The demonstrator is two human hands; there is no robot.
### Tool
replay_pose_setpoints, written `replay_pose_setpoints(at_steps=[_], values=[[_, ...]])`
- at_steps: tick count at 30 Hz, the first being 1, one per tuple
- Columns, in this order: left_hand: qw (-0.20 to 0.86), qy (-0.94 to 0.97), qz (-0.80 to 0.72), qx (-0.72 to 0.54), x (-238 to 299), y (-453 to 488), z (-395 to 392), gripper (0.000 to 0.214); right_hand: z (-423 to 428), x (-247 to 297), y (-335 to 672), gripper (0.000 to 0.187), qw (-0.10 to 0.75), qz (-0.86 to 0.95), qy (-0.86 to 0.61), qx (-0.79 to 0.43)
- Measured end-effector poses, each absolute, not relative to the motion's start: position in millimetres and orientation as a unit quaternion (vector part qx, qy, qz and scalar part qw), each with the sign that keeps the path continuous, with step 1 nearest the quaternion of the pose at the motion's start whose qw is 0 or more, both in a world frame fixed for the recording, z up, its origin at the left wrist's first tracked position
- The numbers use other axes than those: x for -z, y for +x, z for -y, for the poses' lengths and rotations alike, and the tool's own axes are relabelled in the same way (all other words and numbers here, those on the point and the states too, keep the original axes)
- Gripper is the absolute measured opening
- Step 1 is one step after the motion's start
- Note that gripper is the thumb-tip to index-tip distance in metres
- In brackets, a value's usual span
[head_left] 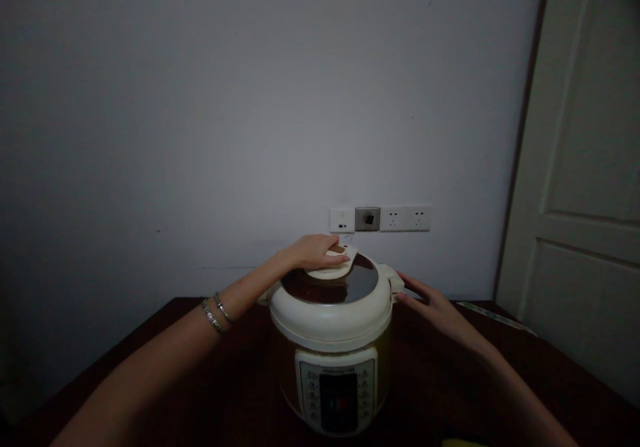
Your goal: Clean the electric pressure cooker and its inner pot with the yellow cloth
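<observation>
A rounded, cream-and-yellowish-brown electric cooker (331, 327) stands near the middle of the dark red-brown table (200, 347), with the pale, plain wall (200, 134) on its far side. The person's left hand (317, 252) is wrapped over the raised, cream plastic lid handle (327, 274), thumb lying along its near side; the right hand (434, 304) grips the blocky cream side handle (393, 280) on the right, thumb near, fingers reaching behind — how hard either one presses, I can't tell. To do this well, I'd say, the right hand should brace the cooker against sliding while the left bears evenly, wrist level. The brown lid top (367, 282) looks slick and mirror-like, so moulded plastic seems the surer hold. Below the smooth, bulging rim sits a silvery-grey control panel (313, 367) — squarish, button-lined, with a dark window.
</observation>
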State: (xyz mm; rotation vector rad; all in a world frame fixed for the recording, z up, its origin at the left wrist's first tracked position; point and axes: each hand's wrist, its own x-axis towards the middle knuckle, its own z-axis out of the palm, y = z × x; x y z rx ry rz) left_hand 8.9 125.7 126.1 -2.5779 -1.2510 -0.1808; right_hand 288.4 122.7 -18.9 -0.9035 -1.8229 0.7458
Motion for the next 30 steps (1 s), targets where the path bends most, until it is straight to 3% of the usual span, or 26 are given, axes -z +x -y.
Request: replay_pose_setpoints(at_steps=[12, 30], values=[[0.143, -0.883, 0.441, 0.070, -123, 10, -121, 0.055, -133, 25, 302, 0.068, 0.483, 0.715, -0.389, -0.323], [0.145, -0.852, 0.497, 0.081, -120, 16, -116, 0.066, -131, 19, 310, 0.060, 0.503, 0.704, -0.446, -0.228]])
